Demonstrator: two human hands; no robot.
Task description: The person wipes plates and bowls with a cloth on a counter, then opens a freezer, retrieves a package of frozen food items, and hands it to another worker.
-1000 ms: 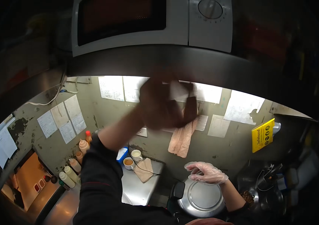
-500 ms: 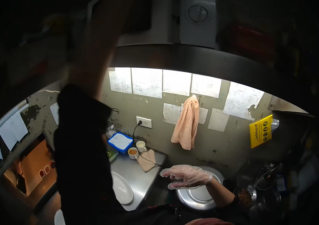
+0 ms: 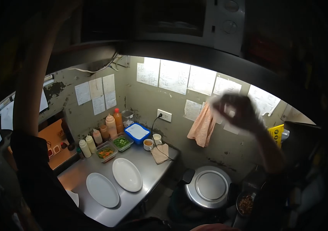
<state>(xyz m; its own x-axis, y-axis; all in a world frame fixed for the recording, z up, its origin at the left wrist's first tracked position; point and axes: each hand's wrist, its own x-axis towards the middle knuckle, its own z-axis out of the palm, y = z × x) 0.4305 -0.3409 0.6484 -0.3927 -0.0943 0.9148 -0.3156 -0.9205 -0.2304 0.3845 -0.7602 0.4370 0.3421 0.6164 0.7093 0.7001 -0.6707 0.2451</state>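
Stretching high, the left arm (image 3: pixel 33 77) ran up into the dark near the overhead shelf (image 3: pixel 195 52), the left hand out of sight, its fingers impossible to tell! The right hand (image 3: pixel 235 111), a blur, hung before the wall (image 3: pixel 141 104); whether its fingers pinched anything, no telling. Nearest it, the pink cloth (image 3: pixel 202 129) draped down that wall. The step looked like an overhead reach; it seemed to call for a steady arm next. Below, chopped greens (image 3: pixel 121 142) filled one clear tub (image 3: pixel 127 149), carrot-flecked vegetables (image 3: pixel 105 153) another, and a white cup (image 3: pixel 148 148) held something tan!
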